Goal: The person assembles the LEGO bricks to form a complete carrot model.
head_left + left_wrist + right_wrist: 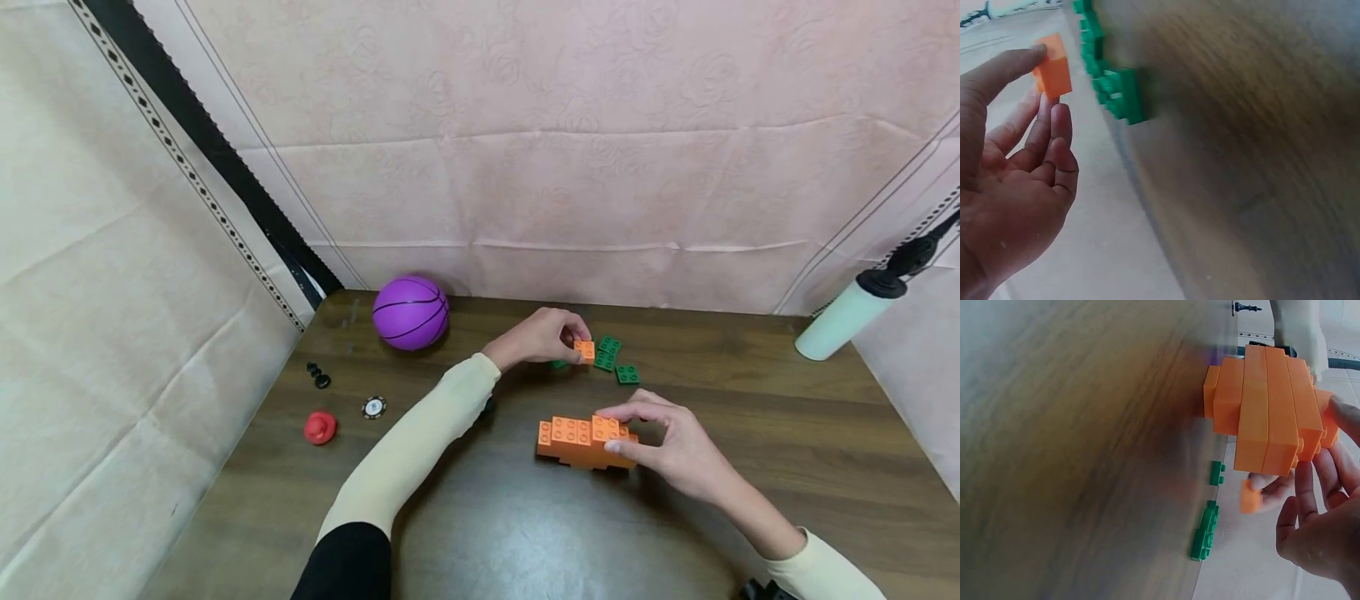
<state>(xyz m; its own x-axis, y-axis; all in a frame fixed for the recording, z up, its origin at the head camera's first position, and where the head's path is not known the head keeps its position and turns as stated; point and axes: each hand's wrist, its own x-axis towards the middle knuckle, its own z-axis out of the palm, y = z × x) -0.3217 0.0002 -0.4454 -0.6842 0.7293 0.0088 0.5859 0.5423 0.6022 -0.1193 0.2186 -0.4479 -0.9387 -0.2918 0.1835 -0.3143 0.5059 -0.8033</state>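
My left hand (546,336) pinches a small orange toy brick (584,352) between thumb and fingertips, near the back of the table. In the left wrist view that orange brick (1054,65) is held up beside a row of green bricks (1116,94). Nearer to me, my right hand (667,442) grips the right end of a stepped block of joined orange bricks (573,440), thumb on the near side and fingers over the far side. The right wrist view shows this orange block (1272,412) from its smooth underside, with several bricks stacked in layers.
Several green bricks (606,354) lie just right of my left hand. A purple ball (411,312) sits at the back left. Further left are a small black piece (322,381), a poker chip (373,407) and a red hat-shaped piece (320,427). A mint bottle (847,321) stands at the right edge.
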